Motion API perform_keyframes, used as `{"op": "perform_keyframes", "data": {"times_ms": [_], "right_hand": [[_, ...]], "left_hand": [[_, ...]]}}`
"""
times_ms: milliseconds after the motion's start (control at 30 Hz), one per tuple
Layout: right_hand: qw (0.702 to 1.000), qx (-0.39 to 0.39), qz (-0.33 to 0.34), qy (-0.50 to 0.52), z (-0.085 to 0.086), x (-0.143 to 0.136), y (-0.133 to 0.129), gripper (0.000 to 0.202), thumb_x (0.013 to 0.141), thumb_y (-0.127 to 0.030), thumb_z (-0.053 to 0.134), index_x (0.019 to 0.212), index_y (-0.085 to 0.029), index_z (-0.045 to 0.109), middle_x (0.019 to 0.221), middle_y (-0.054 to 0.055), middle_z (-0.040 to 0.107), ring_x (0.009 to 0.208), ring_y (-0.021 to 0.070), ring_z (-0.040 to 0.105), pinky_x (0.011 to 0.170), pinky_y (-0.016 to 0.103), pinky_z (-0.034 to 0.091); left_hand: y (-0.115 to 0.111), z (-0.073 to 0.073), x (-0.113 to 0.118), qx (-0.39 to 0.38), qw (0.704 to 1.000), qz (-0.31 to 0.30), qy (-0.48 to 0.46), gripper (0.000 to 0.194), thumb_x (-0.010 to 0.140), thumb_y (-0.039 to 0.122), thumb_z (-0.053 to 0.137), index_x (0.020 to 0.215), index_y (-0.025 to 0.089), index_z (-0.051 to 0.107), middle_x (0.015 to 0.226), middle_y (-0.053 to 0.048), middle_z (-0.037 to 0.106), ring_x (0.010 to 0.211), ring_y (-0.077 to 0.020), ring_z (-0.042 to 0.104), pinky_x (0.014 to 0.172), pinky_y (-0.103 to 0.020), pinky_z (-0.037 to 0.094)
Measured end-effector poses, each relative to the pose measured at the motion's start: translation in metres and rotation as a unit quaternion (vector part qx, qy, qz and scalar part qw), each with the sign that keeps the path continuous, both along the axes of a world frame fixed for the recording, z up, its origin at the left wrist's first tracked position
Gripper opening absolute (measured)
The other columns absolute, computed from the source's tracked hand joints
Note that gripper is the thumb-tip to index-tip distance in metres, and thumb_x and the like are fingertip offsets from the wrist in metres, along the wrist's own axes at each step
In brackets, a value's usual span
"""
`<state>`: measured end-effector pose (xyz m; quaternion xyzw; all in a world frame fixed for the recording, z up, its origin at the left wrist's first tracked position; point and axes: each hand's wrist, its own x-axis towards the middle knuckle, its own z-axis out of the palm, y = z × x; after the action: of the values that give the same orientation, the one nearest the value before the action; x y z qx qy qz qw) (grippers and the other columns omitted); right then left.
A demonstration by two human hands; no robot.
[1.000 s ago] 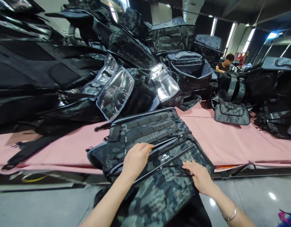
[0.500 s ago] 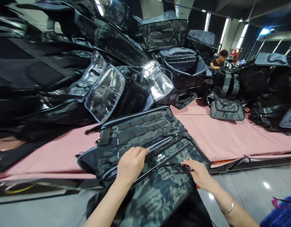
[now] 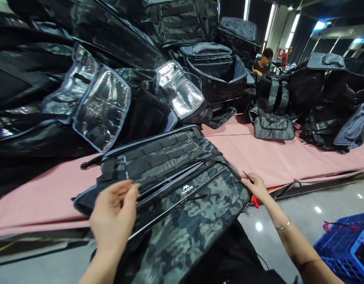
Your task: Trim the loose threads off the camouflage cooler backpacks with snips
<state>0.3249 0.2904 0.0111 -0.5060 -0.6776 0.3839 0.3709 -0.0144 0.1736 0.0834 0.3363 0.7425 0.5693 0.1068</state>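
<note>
Apparently handling bag (image 3: 182, 209) over near edge of worktop (image 3: 253, 157); pinching pointed tool (image 3: 248, 178) in right grip (image 3: 256, 187) (in curled left grip (image 3: 113, 213), cannot tell); likely needing careful tip control next.

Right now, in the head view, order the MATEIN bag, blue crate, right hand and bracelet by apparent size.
Largest to smallest:
1. MATEIN bag
2. Blue crate, though cut off by the frame edge
3. Right hand
4. Bracelet
</note>
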Motion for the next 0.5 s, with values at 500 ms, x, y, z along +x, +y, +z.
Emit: {"op": "perform_keyframes", "data": {"times_ms": [500], "right_hand": [[0.994, 0.028, 0.070, -0.079, 0.021, -0.012, -0.027, 0.023, 0.082, -0.034, 0.048, 0.074, -0.017, 0.062, 0.071, 0.001, 0.063, 0.069, 0.0153, 0.057, 0.066, 0.024, 0.041]], "left_hand": [[-0.021, -0.021, 0.037, -0.086, 0.856, -0.326, 0.391, 0.029, 0.085, 0.039, 0.042, 0.095, 0.027, 0.066, 0.096, -0.004, 0.066, 0.085, -0.0188, 0.062, 0.075, -0.029, 0.049]]}}
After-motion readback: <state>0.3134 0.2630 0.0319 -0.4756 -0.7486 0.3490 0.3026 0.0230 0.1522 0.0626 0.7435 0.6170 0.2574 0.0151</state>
